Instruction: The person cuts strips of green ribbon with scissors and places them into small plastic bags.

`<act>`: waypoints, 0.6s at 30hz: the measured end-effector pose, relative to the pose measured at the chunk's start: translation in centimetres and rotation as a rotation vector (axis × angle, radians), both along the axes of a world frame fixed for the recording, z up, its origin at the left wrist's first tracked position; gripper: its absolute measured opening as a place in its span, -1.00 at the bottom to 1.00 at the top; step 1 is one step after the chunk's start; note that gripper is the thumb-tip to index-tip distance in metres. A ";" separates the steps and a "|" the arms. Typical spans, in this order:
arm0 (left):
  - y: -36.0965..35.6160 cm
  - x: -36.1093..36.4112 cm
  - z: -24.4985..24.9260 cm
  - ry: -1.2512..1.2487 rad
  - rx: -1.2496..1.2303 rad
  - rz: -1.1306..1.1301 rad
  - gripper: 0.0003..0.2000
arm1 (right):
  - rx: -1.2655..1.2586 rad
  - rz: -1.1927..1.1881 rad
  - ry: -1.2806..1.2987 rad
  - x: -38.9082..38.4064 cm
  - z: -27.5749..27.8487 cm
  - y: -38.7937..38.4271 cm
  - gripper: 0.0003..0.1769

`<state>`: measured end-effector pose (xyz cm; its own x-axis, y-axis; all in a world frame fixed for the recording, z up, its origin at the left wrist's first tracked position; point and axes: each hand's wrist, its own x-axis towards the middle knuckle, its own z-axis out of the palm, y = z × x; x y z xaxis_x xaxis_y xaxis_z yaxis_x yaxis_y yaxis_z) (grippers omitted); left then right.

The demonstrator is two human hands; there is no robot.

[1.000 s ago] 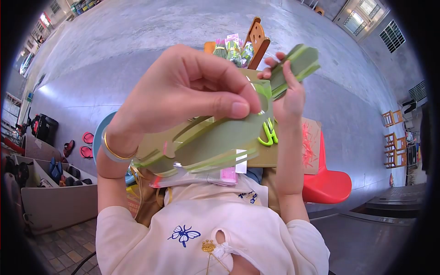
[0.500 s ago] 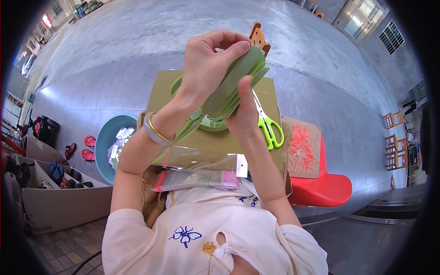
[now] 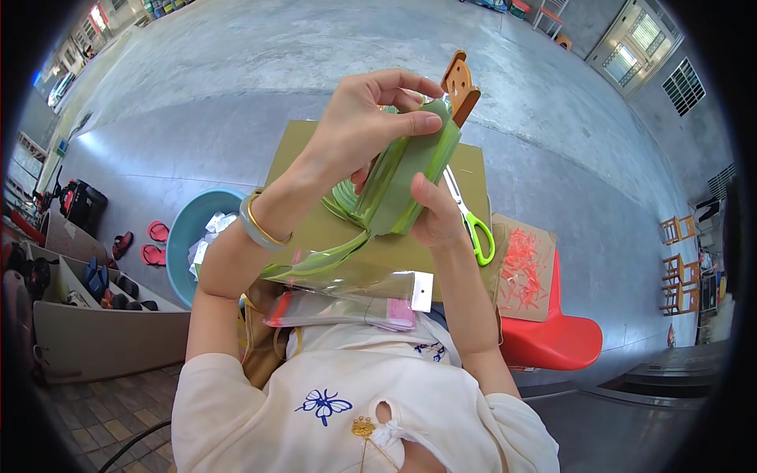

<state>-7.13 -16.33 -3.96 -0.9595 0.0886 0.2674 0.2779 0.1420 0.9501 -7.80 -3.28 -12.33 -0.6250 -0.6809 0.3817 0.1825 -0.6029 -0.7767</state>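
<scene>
A layered bundle of flat green strip (image 3: 416, 169) is held up over the table, tilted. At its top end, my left hand (image 3: 371, 118) pinches an edge between thumb and fingers. Lower down, my right hand (image 3: 438, 214) grips the bundle from the right; its thumb shows in front and the other fingers are hidden behind. A tail of green strip (image 3: 335, 256) hangs from the bundle down to the left. Part of a green coil (image 3: 345, 197) shows behind my left wrist. Scissors (image 3: 475, 229) with lime-green handles lie on the table just right of my right hand.
The olive table (image 3: 296, 169) stands before me, with clear plastic bags (image 3: 355, 307) at its near edge. A blue basin (image 3: 183, 236) is on the left. Red shreds (image 3: 523, 268) lie on cardboard over a red chair (image 3: 564, 335). A brown wooden piece (image 3: 460, 83) rises beyond the bundle.
Both hands and the bundle have come slightly lower and to the right. The bundle is turned, showing more of its broad face and side layers. The view has shifted a little.
</scene>
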 end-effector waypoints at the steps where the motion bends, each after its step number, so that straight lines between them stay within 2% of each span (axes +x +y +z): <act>1: -0.1 -0.1 -0.1 -0.010 -0.005 0.000 -0.67 | 0.033 -0.010 -0.010 0.2 0.4 0.2 -0.42; 5: -0.3 -0.9 -1.7 0.082 0.041 -0.028 -0.54 | 0.134 -0.050 -0.173 0.6 1.1 0.0 -0.66; 8: -0.6 0.3 -1.9 -0.124 0.188 -0.103 -0.42 | -0.182 -0.016 -0.358 -0.8 0.8 1.2 -0.82; 10: -2.3 0.0 -4.1 -0.288 0.042 -0.432 -0.39 | -0.514 0.013 -0.407 -2.9 1.2 2.6 -0.82; 11: -3.2 0.0 -4.9 -0.369 -0.034 -0.597 -0.37 | -0.532 -0.063 -0.448 -3.9 1.4 3.8 -0.83; 13: -3.6 1.8 -5.2 -0.593 0.117 -0.785 -0.47 | -0.531 -0.158 -0.498 -5.1 2.0 6.3 -0.83; 16: -5.0 2.8 -5.9 -0.740 0.115 -0.881 -0.59 | -0.496 -0.179 -0.527 -6.0 2.3 8.8 -0.82; 18: -5.3 3.8 -5.4 -0.673 0.167 -0.845 -0.69 | -0.506 -0.155 -0.545 -6.4 1.8 10.0 -0.81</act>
